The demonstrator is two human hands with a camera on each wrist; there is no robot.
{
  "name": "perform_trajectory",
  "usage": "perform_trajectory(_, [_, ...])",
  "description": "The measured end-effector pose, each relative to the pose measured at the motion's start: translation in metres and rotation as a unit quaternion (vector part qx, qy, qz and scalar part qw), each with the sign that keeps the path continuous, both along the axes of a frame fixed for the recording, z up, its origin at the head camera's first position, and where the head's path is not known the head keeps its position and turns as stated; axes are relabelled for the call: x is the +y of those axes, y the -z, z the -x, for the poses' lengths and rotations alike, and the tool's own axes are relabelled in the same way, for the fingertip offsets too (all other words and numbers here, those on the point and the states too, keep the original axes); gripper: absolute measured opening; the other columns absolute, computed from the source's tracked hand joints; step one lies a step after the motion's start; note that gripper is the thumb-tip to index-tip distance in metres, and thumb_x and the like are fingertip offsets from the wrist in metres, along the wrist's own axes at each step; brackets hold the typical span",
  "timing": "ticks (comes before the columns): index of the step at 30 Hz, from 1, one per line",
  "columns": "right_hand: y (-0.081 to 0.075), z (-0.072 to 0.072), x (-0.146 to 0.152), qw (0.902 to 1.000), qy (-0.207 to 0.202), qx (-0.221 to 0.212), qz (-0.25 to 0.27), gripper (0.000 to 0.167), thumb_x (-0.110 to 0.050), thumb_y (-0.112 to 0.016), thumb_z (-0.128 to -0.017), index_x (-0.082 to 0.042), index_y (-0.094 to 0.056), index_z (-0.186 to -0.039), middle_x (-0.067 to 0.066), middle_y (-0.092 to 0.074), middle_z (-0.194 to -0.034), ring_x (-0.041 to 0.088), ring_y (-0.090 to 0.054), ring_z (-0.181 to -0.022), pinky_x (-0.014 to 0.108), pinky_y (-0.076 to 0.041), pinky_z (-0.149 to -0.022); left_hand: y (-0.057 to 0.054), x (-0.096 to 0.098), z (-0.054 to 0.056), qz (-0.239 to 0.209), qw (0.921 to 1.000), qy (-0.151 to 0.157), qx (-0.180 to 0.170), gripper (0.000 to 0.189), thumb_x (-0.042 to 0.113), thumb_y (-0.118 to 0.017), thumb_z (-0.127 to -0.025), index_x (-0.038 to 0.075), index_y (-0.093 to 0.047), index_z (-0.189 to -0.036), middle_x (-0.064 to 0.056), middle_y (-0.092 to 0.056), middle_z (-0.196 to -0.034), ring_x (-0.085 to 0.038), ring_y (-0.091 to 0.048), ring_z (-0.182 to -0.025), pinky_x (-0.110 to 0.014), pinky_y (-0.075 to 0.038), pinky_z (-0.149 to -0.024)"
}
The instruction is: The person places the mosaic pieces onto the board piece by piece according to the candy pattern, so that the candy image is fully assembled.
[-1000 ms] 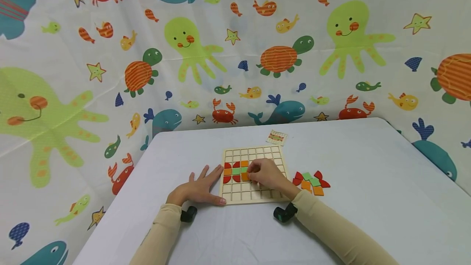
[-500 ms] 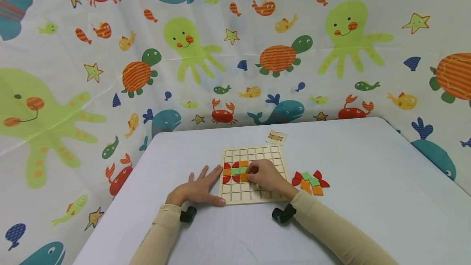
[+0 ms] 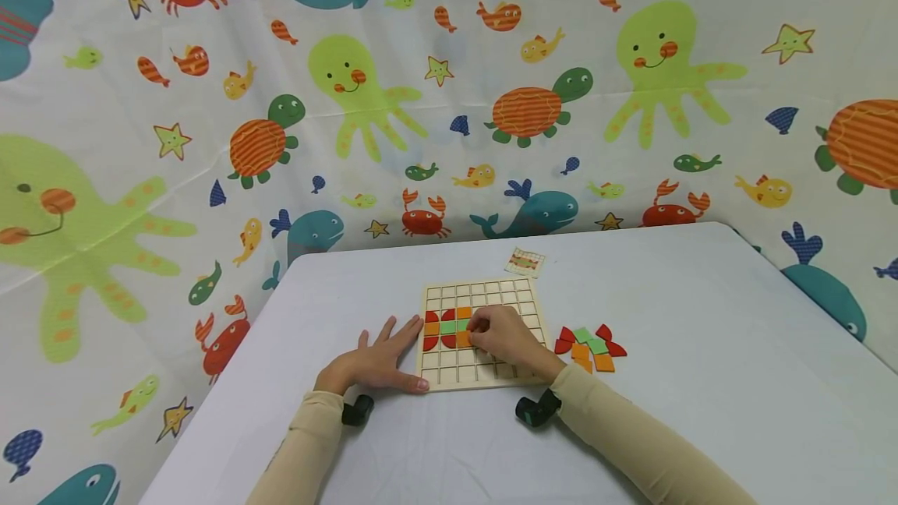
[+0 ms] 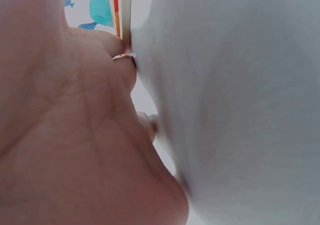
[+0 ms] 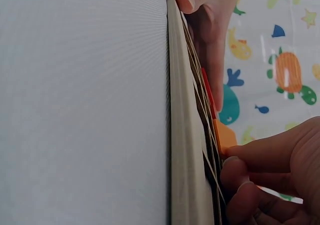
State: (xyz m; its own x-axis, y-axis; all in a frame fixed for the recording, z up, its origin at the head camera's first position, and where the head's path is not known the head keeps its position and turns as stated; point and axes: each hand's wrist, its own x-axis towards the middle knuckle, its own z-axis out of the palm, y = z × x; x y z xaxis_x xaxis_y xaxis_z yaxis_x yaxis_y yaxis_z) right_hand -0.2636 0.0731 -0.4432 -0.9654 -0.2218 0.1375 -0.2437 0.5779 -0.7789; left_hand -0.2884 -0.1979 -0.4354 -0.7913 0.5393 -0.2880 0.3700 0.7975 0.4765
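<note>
A wooden grid board [image 3: 442, 376] lies on the white table, with red rounded tiles [image 3: 431, 344], green square tiles [image 3: 447, 327] and an orange tile [image 3: 464, 312] set in its left part. My right hand [image 3: 510, 339] is over the board's middle, its thumb and fingertips pinching the edge of another orange tile [image 5: 226, 136], which looks slightly tilted in the right wrist view. My left hand [image 3: 374, 362] rests spread at the board's left side, fingertips and thumb touching its edge. In the left wrist view the left palm [image 4: 75, 120] covers most of the board.
Loose red, green and orange tiles lie in a cluster right of the board, including an orange square [image 3: 604, 363] and a red piece [image 3: 616, 349]. A small pattern card [image 3: 525, 262] lies behind the board. A sea-animal curtain [image 3: 449, 61] hangs beyond the table.
</note>
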Motion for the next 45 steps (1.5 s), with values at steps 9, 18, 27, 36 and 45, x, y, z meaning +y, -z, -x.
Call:
perform_trajectory(9, [0.000,-0.001,0.003,0.9996,-0.022,0.020,0.001,0.003,-0.002,-0.076,-0.094,0.000,-0.078,-0.095,-0.004,-0.068,-0.081,0.012,-0.059,-0.072,0.027,-0.051,-0.068,-0.009,0.003,-0.006,0.018,0.9998,-0.008,-0.003,0.121,0.062,-0.085,-0.082,0.014,-0.020,-0.173,-0.010,-0.013,-0.179,-0.044,0.004,-0.163,-0.077,0.008,-0.119])
perform_trajectory(18, [-0.002,-0.001,0.002,0.9994,-0.022,0.025,-0.009,0.004,-0.003,-0.079,-0.094,-0.002,-0.078,-0.090,-0.004,-0.068,-0.080,0.012,-0.058,-0.073,0.026,-0.051,-0.068,0.000,0.001,0.000,0.009,0.9999,-0.004,-0.004,0.128,0.073,-0.082,-0.078,0.016,-0.018,-0.173,-0.008,-0.011,-0.180,-0.043,0.008,-0.162,-0.077,0.011,-0.118])
perform_trajectory(27, [-0.003,-0.002,0.001,0.9993,-0.012,0.031,-0.020,0.007,-0.002,-0.077,-0.095,-0.006,-0.080,-0.090,-0.003,-0.069,-0.084,0.014,-0.058,-0.078,0.030,-0.052,-0.073,0.002,0.000,-0.001,0.004,1.0000,-0.001,0.002,0.128,0.073,-0.082,-0.077,0.016,-0.019,-0.173,-0.009,-0.012,-0.179,-0.045,0.007,-0.162,-0.079,0.011,-0.117])
perform_trajectory(36, [-0.001,-0.002,-0.001,0.9988,-0.003,0.044,-0.021,0.008,-0.001,-0.078,-0.095,-0.006,-0.079,-0.088,-0.003,-0.069,-0.083,0.014,-0.058,-0.079,0.031,-0.053,-0.074,0.013,-0.003,0.005,0.005,0.9999,-0.011,0.006,0.131,0.078,-0.081,-0.074,0.021,-0.018,-0.174,-0.003,-0.010,-0.180,-0.039,0.010,-0.163,-0.075,0.014,-0.119])
perform_trajectory(45, [0.002,-0.001,-0.001,0.9983,0.000,0.055,-0.018,0.009,0.000,-0.079,-0.093,-0.007,-0.077,-0.087,-0.003,-0.068,-0.083,0.013,-0.058,-0.076,0.029,-0.052,-0.069,-0.006,0.002,-0.005,0.009,0.9999,-0.002,-0.005,0.125,0.067,-0.084,-0.080,0.014,-0.019,-0.173,-0.010,-0.012,-0.179,-0.044,0.006,-0.162,-0.078,0.010,-0.118])
